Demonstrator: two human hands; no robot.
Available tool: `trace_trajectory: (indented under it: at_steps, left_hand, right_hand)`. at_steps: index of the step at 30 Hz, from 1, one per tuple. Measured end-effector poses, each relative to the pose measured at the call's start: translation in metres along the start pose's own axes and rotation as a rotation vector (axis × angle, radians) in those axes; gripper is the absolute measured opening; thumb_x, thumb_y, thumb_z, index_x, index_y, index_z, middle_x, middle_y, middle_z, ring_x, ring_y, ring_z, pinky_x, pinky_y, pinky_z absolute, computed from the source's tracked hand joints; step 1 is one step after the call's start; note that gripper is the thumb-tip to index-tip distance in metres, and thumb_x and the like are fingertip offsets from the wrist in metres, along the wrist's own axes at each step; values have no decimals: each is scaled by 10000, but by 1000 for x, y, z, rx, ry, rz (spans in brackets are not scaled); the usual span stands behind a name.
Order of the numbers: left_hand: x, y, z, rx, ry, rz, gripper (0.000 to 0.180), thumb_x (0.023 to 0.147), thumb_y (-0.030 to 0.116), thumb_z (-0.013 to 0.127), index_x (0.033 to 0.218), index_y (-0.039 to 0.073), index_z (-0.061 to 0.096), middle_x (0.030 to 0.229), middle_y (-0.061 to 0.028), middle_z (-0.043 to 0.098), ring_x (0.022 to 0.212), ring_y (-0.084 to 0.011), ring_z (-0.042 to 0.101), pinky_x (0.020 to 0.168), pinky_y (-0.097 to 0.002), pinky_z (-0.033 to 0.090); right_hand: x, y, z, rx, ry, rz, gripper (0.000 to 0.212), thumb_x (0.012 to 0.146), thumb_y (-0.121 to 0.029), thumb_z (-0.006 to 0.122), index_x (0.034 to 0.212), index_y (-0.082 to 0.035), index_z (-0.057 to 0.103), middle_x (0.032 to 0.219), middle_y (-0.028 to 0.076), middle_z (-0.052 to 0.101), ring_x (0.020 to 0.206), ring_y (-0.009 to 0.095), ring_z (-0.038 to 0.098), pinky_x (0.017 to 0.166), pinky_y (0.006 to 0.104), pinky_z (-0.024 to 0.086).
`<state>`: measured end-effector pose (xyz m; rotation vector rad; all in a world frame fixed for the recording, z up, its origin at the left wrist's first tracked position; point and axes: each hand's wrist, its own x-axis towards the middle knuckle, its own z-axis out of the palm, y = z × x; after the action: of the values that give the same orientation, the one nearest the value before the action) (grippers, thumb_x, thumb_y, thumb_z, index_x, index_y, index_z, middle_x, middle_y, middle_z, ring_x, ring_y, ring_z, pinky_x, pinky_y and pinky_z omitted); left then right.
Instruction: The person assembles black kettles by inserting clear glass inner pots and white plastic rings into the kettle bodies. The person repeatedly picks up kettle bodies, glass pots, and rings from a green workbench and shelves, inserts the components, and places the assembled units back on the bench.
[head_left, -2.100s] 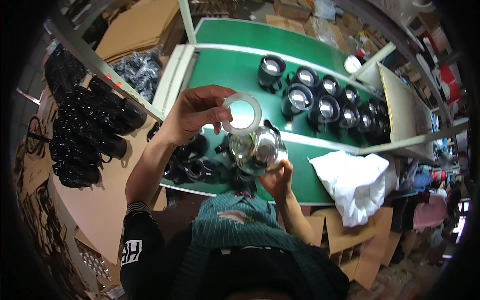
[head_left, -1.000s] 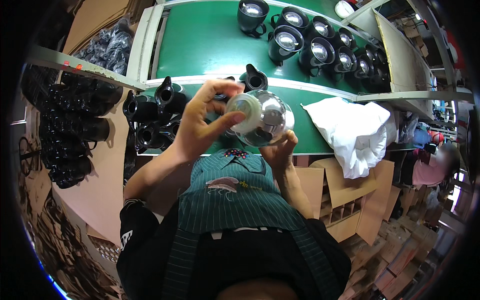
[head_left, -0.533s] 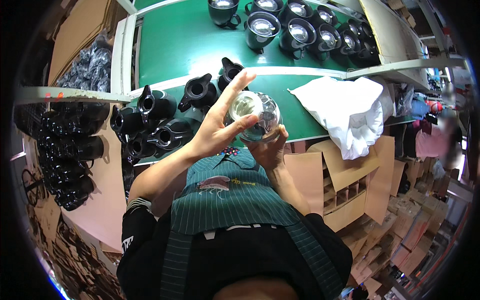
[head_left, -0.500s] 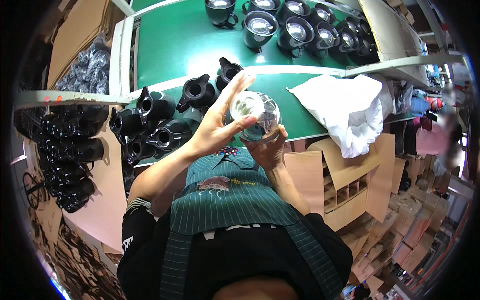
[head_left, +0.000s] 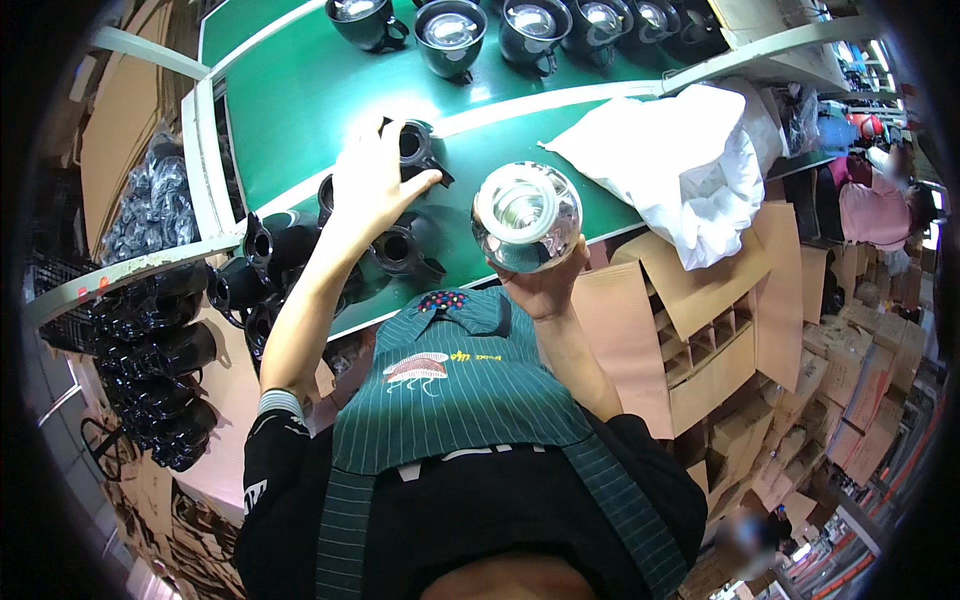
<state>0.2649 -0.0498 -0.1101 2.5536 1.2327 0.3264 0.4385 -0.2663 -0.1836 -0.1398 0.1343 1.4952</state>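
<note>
My right hand (head_left: pixel 548 285) holds a round clear glass pot (head_left: pixel 527 217) from below, its open neck facing up toward me. My left hand (head_left: pixel 372 180) reaches over the green bench, thumb and fingers spread beside a black spouted plastic part (head_left: pixel 411 143). Whether the fingertips touch that part is hard to tell. Just below the hand lies another black spouted part (head_left: pixel 396 247) with a round hole. More such black parts (head_left: pixel 272 242) cluster at the left of the bench, some partly hidden behind my left forearm.
Black handled holders with shiny round tops (head_left: pixel 450 35) line the far green bench (head_left: pixel 300 110). A white plastic bag (head_left: pixel 660 165) lies on the right. Below it stands an open divided carton (head_left: pixel 705 365). A pale metal rail (head_left: pixel 140 272) and stacked black parts (head_left: pixel 165 370) are at left.
My left hand has left the glass pot and moved left to the black spouted parts. My right hand alone now supports the pot. The view has shifted somewhat.
</note>
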Motion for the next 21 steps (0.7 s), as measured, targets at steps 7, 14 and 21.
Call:
trace_trajectory:
  at_steps: [7, 14, 21]
  left_hand:
    - [1, -22, 107, 540, 13, 37, 351, 914, 294, 721, 1184, 69, 711, 1400, -275, 544, 1286, -391, 552, 1017, -494, 487]
    - [26, -46, 110, 155, 103, 294, 506, 775, 293, 779, 1206, 44, 691, 1438, -229, 519, 1366, -472, 421, 1141, -595, 311]
    - [39, -20, 141, -44, 114, 35, 584, 709, 403, 900, 1099, 37, 665, 1380, -265, 515, 1283, -459, 481, 1088, -572, 375]
  right_hand:
    - [-2, -12, 7, -161, 104, -92, 950, 800, -686, 715, 1563, -222, 390, 1537, 96, 479, 1355, 315, 539, 1008, 546, 563]
    - [1, -28, -18, 1, -60, -1, 912, 822, -692, 694, 1551, -224, 407, 1521, 88, 497, 1343, 297, 546, 1005, 520, 559]
    - [2, -33, 20, -210, 96, -40, 730, 899, -559, 673, 1498, -187, 486, 1454, 70, 575, 1282, 245, 593, 941, 395, 581]
